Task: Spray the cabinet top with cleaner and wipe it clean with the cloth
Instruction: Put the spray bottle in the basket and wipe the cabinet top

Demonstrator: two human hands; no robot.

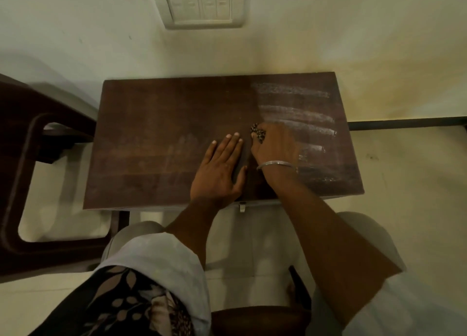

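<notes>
A dark brown wooden cabinet top (156,123) fills the middle of the view, seen from above, its far edge against a cream wall (328,32). The left half of the wood looks dull and evenly dark, with faint pale smears near the centre. The right half carries several whitish horizontal streaks (295,113), stacked one below another like wet or foamy wipe marks.

The left hand (219,168) lies flat on the cabinet top near its front edge, palm down. Its fingers (231,143) are straight and close together and the thumb is angled out to the side; it holds nothing.

The right hand (274,143) is just beside it, at the left end of the streaks. Its fingers are curled down and clamped on a small bunched cloth (257,132), pressing it onto the wood. A thin silver bangle (276,163) circles that wrist.

Only a speckled dark-and-tan edge of the cloth shows past the knuckles; the rest is hidden under the hand, so its size and shape cannot be made out. The right hand looks slightly blurred.

A small metal fitting (242,206) hangs below the front edge of the cabinet, partly covered by the left wrist. A white switch plate (199,3) on the wall is cut off at the top. A dark chair (22,174) stands to the left, cropped by the frame.
</notes>
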